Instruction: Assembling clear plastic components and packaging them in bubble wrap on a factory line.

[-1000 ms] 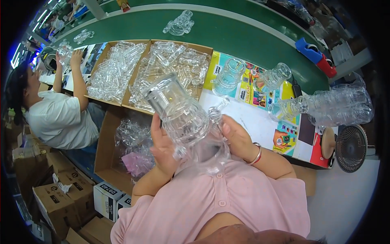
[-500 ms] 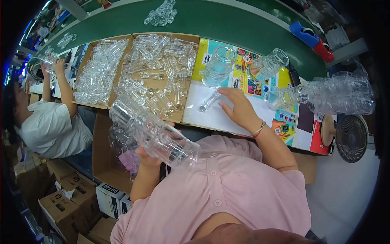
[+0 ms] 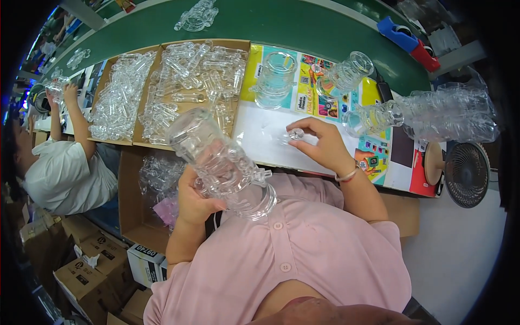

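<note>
My left hand (image 3: pixel 196 199) is wrapped round a large clear, ribbed cylindrical piece (image 3: pixel 223 165), which lies tilted in front of my chest with small knobs on its side. Between the thumb and forefinger of my right hand (image 3: pixel 326 149) is a small clear tube (image 3: pixel 295 135), its round end turned up, over the white part of a printed board (image 3: pixel 257 130). Left of the board, a cardboard tray (image 3: pixel 187 106) holds many similar clear tubes. A second tray (image 3: pixel 122 95) beside it is heaped with more of them.
Clear cylindrical pieces (image 3: pixel 275 81) stand and lie on the board, with bagged ones (image 3: pixel 455 114) at the right. A tape dispenser (image 3: pixel 406 40) sits on the green bench (image 3: pixel 303 27). There is a fan (image 3: pixel 468 174) at right. Another person (image 3: pixel 67 162) works at left.
The large clear piece in my left hand has swung rightward and turned. My right hand has tipped the small tube's end upward. The whole view has shifted slightly.
</note>
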Tool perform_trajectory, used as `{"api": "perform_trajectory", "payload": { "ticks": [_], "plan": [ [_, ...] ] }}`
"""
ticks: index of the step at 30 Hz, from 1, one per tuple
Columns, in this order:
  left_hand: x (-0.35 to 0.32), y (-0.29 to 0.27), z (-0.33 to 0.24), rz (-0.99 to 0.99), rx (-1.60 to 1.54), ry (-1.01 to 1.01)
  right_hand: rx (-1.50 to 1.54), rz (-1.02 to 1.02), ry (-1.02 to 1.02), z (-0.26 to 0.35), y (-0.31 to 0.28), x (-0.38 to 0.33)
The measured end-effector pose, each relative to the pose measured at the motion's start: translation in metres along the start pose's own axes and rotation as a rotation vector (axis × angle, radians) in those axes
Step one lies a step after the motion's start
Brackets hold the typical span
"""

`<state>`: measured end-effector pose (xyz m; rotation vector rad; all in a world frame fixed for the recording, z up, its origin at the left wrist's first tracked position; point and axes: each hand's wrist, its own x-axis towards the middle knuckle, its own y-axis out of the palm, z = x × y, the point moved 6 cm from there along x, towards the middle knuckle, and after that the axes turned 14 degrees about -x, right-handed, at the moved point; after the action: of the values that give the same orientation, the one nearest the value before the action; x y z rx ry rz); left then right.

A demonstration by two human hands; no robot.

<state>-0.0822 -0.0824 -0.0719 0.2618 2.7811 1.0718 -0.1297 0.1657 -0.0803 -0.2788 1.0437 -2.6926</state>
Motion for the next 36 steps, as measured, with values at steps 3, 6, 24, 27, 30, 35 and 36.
{"api": "perform_trajectory", "payload": {
  "ticks": [3,6,24,27,30,35,36],
  "plan": [
    [0.008,0.029,-0.005,0.029,0.103,0.058,0.397,-0.001,0.153,0.010,-0.012,-0.025],
    [0.009,0.041,-0.005,0.091,0.330,0.111,0.661,0.162,0.142,0.027,-0.017,-0.040],
    [0.005,0.067,0.016,0.242,0.321,0.009,0.162,0.067,-0.178,0.064,-0.051,-0.044],
    [-0.005,0.083,0.017,0.512,0.448,0.163,0.560,0.018,-0.373,0.073,-0.051,-0.039],
    [-0.029,0.108,0.010,0.811,0.511,0.455,0.383,0.311,-0.610,0.099,-0.033,-0.059],
    [-0.040,0.132,0.003,0.947,0.522,0.200,0.316,0.213,-0.446,0.104,-0.026,-0.081],
    [-0.043,0.132,0.000,0.950,0.533,0.285,0.296,0.110,-0.742,0.120,-0.032,-0.083]
  ]
}}
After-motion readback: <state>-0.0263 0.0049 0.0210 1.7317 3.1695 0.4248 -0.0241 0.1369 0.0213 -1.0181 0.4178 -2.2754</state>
